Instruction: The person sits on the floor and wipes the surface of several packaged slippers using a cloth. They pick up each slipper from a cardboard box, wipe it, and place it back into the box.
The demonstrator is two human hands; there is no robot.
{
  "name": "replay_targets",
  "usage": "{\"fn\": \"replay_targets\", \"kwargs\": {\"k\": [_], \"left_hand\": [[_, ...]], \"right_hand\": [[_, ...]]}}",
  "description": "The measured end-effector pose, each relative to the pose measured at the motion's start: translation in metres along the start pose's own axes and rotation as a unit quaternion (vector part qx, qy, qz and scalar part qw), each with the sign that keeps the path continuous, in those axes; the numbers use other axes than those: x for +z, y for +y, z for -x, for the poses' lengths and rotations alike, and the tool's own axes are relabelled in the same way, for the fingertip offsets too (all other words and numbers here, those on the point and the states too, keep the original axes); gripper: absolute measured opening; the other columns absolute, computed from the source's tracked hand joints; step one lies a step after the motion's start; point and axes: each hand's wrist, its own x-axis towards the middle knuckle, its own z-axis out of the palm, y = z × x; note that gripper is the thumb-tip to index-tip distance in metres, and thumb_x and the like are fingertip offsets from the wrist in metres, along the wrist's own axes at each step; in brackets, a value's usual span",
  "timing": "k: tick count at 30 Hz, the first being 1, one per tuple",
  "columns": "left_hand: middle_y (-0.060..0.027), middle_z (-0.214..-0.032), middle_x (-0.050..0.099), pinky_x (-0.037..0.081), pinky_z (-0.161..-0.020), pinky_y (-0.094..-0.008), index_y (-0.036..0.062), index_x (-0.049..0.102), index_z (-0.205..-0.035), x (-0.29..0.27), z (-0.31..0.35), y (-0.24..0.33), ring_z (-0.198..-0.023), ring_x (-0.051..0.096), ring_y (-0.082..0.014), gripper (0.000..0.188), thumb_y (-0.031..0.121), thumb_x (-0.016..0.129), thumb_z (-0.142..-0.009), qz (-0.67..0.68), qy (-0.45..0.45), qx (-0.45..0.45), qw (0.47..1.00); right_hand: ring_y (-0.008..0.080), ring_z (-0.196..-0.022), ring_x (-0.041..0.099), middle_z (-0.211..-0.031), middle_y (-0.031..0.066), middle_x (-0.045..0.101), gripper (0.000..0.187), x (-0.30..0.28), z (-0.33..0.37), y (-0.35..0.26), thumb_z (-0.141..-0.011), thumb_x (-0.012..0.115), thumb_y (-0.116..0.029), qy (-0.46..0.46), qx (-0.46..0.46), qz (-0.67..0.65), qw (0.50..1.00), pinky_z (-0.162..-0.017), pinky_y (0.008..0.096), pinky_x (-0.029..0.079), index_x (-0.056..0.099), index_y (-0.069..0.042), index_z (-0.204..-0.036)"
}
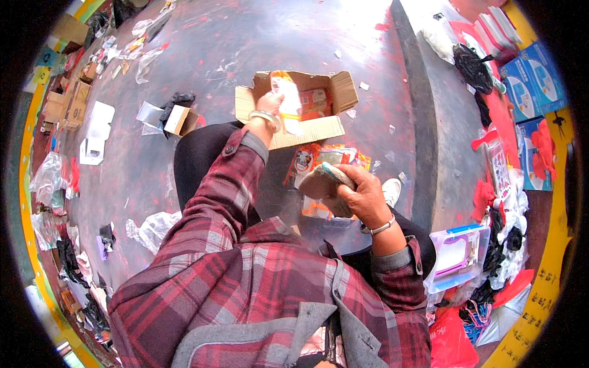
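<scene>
My left hand (270, 105) is closed on the edge of a white and orange packet (286, 89), held upright over an open cardboard box (307, 130). Inside the box lie more orange packets (315, 103). In my right hand (366, 195) is a thick grey-brown pad with a pale, teal-tinged edge (320, 184); its exact kind does not show. My thumb and fingers are wrapped round its right end. Beneath and beyond the pad, orange printed packages (336, 153) lie on the floor between my legs, partly hidden by it.
A small opened carton (181, 121) and a black plastic bag (178, 103) lie left of my knee. Farther left are white box pieces (97, 126). A clear plastic case (457, 257) stands by my right knee. A dark raised strip (423, 110) crosses the floor at right, with bags and blue boxes (534, 83) beyond.
</scene>
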Motion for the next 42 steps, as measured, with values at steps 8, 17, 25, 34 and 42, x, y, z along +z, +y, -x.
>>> {"fn": "replay_targets", "kwargs": {"k": [8, 17, 25, 34, 42], "left_hand": [[-0.0164, -0.092, 0.063, 0.049, -0.072, -0.044, 0.0066, 0.061, -0.097, -0.11, -0.129, -0.06, -0.082, 0.061, -0.031, 0.025, 0.019, 0.043, -0.085, -0.054, 0.187, -0.136, 0.971], [-0.0154, -0.113, 0.059, 0.046, -0.085, -0.0368, 0.0083, 0.063, -0.105, -0.086, -0.136, -0.046, -0.107, 0.056, -0.0258, 0.033, 0.025, 0.042, -0.086, -0.58, 0.103, -0.186, 0.787], [-0.0193, -0.114, 0.054, 0.044, -0.089, -0.0421, 0.0044, 0.058, -0.108, -0.065, -0.103, -0.06, -0.105, 0.054, -0.0348, 0.031, 0.012, 0.051, -0.079, -0.75, 0.13, 0.061, 0.646], [-0.0197, -0.126, 0.049, 0.043, -0.094, -0.0407, 0.0033, 0.04, -0.127, -0.049, -0.076, -0.069, -0.116, 0.049, -0.0318, 0.055, 0.021, 0.061, -0.079, -0.758, 0.067, -0.195, 0.619], [-0.0157, -0.132, 0.044, 0.042, -0.096, -0.0396, 0.001, 0.033, -0.133, -0.045, -0.082, -0.068, -0.123, 0.042, -0.0308, 0.073, 0.037, 0.064, -0.077, -0.831, -0.057, -0.201, 0.516]], "right_hand": [[0.0306, -0.088, 0.061, -0.094, 0.0174, 0.062, 0.038, 0.007, -0.01, -0.008, -0.068, 0.053, -0.007, -0.031, -0.021, 0.022, 0.999, -0.081, 0.0349, 0.047, 0.06, -0.003, -0.105], [0.0309, -0.083, 0.059, -0.088, 0.0148, 0.062, 0.033, 0.013, -0.024, -0.002, -0.068, 0.06, -0.006, -0.049, -0.015, 0.034, 0.998, -0.075, 0.037, 0.047, 0.06, -0.003, -0.1], [0.0255, -0.083, 0.061, -0.09, 0.0133, 0.063, 0.032, 0.016, -0.03, -0.005, -0.069, 0.058, -0.004, -0.048, -0.009, 0.034, 0.998, -0.077, 0.0334, 0.047, 0.061, -0.003, -0.101], [0.0308, -0.085, 0.059, -0.092, 0.0145, 0.062, 0.034, 0.015, -0.026, -0.005, -0.068, 0.058, -0.003, -0.043, -0.019, 0.027, 0.999, -0.077, 0.0367, 0.047, 0.06, -0.004, -0.101], [0.0319, -0.086, 0.059, -0.094, 0.0154, 0.062, 0.036, 0.01, -0.024, 0.001, -0.067, 0.055, -0.002, -0.059, 0.012, 0.021, 0.998, -0.077, 0.0381, 0.046, 0.058, -0.003, -0.102]]}}
